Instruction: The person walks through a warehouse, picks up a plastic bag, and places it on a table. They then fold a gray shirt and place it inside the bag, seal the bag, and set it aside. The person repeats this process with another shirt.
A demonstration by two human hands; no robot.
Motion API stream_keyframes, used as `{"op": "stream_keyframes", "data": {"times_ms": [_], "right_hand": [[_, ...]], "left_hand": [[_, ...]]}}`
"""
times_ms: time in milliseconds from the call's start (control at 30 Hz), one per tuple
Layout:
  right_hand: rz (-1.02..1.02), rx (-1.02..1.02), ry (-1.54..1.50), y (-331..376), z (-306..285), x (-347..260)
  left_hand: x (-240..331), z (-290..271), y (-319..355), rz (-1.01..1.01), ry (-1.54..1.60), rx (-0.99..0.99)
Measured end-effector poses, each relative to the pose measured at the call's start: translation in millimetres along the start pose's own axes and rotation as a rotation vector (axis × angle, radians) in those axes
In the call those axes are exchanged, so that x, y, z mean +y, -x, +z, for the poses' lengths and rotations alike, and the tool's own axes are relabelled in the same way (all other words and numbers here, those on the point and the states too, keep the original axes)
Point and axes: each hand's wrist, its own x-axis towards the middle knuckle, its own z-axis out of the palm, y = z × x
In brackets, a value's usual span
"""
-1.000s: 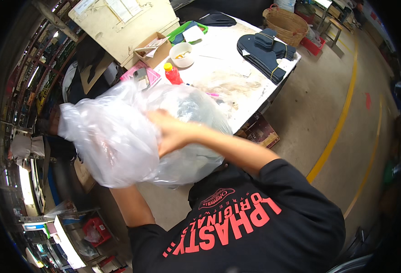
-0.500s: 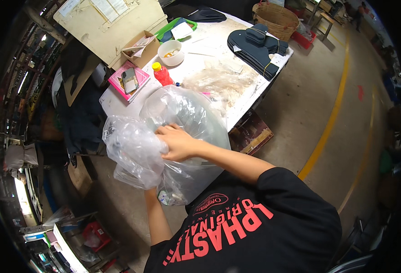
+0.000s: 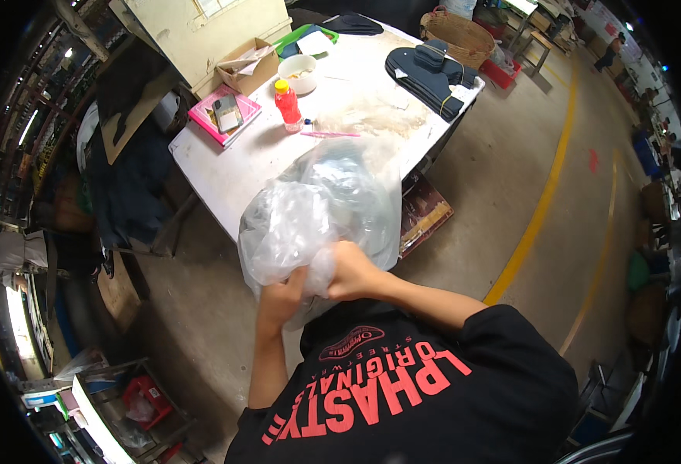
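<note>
A large clear plastic bag (image 3: 290, 220), puffed and crumpled, hangs in front of my body and overlaps the near edge of the white table (image 3: 209, 182). My left hand (image 3: 281, 300) is closed on the bag's gathered near part. Close beside it, my right hand (image 3: 352, 271) also grips the bunched plastic, with the fingers curled in. What the bag contains, if anything, cannot be made out. Just past the bag on the table lie a pink pen (image 3: 330, 134) and a red bottle with a yellow cap (image 3: 288, 108).
A phone (image 3: 227, 114) rests on a pink book (image 3: 209, 124). Behind stand a cardboard box (image 3: 249, 71) and a white bowl (image 3: 304, 81). Dark stacked pieces (image 3: 425, 81) lie at the far right corner. A wicker basket (image 3: 456, 39) stands beyond, and a brown box (image 3: 425, 213) below the table.
The bag has come down and nearer my body, its loose upper part swinging right. Both hands are now close together at its near end. The pen and bottle show more fully.
</note>
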Motion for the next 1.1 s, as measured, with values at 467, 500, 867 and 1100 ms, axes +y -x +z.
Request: {"op": "stream_keyframes", "data": {"times_ms": [467,500,867,1100], "right_hand": [[0.584,0.548,-0.129,174.5,-4.0,-95.0],[0.606,0.558,-0.088,186.3,-4.1,-92.5],[0.879,1.067,-0.484,337.7,-50.6,-33.5],[0.875,1.359,-0.663,427.1,-150.6,18.4]], "left_hand": [[16.8,107.6,60.0,0.386,-0.156,-0.486],[16.2,116.9,58.6,0.409,-0.225,-0.547],[1.5,245.2,43.4,0.170,-0.216,-1.005],[-61.0,339.1,-24.8,0.459,-0.673,-0.349]]}}
